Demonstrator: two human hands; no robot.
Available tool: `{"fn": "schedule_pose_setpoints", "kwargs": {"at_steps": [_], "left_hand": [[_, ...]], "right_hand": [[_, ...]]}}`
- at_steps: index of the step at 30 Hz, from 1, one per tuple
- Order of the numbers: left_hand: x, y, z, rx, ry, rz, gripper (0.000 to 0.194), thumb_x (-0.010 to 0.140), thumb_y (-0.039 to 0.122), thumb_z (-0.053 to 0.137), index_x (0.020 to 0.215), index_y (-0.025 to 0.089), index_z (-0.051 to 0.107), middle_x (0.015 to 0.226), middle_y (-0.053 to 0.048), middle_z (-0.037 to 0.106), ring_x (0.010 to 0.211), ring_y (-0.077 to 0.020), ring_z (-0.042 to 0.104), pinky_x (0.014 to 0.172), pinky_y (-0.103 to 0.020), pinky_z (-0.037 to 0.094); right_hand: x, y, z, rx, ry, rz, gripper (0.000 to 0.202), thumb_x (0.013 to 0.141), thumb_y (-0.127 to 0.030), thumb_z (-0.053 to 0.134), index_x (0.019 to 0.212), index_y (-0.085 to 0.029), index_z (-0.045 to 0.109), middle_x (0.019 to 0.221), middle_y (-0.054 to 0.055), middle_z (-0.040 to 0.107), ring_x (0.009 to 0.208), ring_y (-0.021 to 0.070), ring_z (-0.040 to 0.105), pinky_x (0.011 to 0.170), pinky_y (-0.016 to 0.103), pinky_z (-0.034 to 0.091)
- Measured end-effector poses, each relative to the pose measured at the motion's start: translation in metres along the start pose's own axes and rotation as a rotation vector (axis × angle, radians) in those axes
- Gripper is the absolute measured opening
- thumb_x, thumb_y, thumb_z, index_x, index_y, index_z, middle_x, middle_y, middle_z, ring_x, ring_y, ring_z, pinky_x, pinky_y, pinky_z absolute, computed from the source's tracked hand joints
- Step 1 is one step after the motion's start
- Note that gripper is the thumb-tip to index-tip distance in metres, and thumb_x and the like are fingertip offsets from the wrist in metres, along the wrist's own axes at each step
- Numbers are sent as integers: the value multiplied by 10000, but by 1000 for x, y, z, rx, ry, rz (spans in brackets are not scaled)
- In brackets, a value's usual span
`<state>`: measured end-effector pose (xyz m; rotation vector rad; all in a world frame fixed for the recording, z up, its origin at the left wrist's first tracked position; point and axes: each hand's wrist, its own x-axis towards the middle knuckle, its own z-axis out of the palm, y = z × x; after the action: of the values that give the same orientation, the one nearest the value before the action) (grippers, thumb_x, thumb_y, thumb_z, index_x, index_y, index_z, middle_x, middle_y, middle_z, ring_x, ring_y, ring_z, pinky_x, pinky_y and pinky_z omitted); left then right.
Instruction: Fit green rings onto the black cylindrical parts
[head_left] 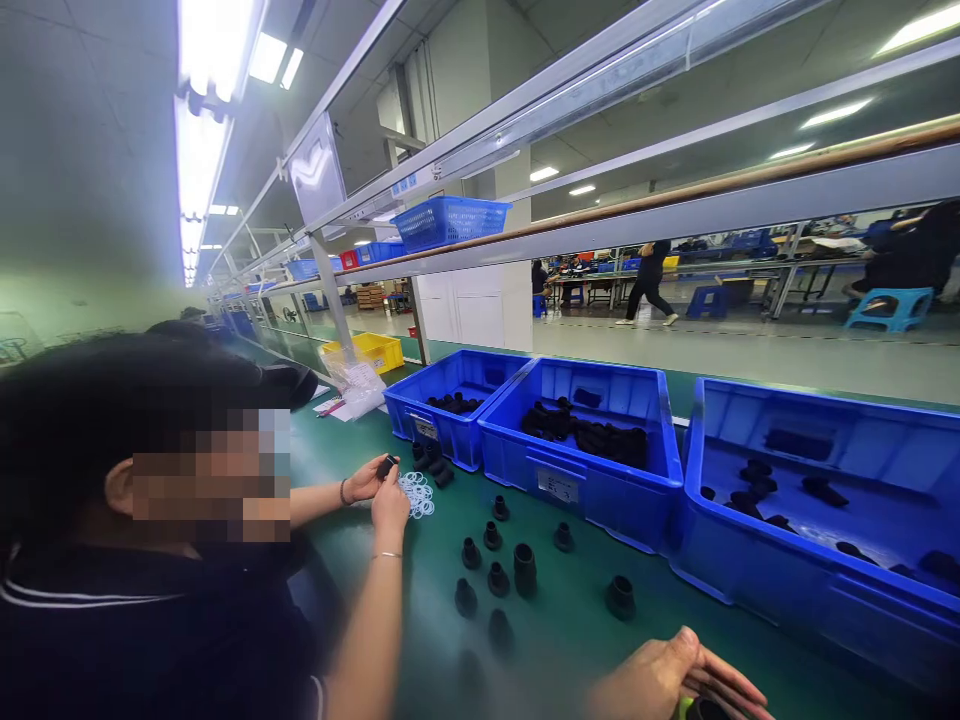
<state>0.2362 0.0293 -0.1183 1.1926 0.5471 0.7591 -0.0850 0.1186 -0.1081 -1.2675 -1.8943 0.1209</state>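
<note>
My left hand (pixel 660 675) enters at the bottom edge, right of the middle, thumb uppermost and fingers reaching to the right. Its fingers curve around a black fitting (pixel 709 710), cut off by the picture's edge, with a yellow-green piece (pixel 685 708) beside it. My right hand is out of view. Ahead of the hand, a short wide black fitting (pixel 620 598) stands upright on the green table (pixel 570 645). Further left stand a taller black fitting (pixel 525 570) and several small flanged ones (pixel 498 579).
Three blue bins (pixel 581 495) holding black parts line the table's far side. At left, a co-worker's hands (pixel 386 495) hold a small black part near a pile of white rings (pixel 418 494). A blue basket (pixel 450 222) sits on the shelf above.
</note>
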Motion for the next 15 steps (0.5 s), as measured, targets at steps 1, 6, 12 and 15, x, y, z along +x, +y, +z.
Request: {"fn": "schedule_pose_setpoints", "kwargs": {"at_steps": [1,6,12,15], "left_hand": [[1,-2,-1,-2,-6,2,693,917,554,164,987,180,743,1011,-69,776,975,-222,731,967,-462,521],[8,-12,-4,-12,-25,-35,803,877,692,182,1050,125,724,1123,-179,735,1054,-314,706,1037,-577,462],[15,-19,-4,-19,-8,-58,958,816,797,180,1118,42,687,1199,-307,662,1096,-391,679,1051,-663,424],[17,-23,-5,-20,-8,-79,950,848,740,173,1165,-15,655,1196,-330,649,1129,-402,660,1056,-684,404]], "right_hand": [[6,-10,11,9,16,-7,291,990,-372,595,1171,-149,644,957,44,672,728,134,657,666,270,582],[11,-15,38,17,103,-25,294,1032,-283,512,1269,-136,604,921,46,705,655,117,664,559,206,533],[9,-8,47,16,176,-51,308,1040,-311,492,1254,-128,614,869,40,708,625,118,663,546,208,509],[10,-8,47,29,191,-67,313,1044,-282,452,1251,-116,618,791,34,691,612,128,669,537,210,487]]}}
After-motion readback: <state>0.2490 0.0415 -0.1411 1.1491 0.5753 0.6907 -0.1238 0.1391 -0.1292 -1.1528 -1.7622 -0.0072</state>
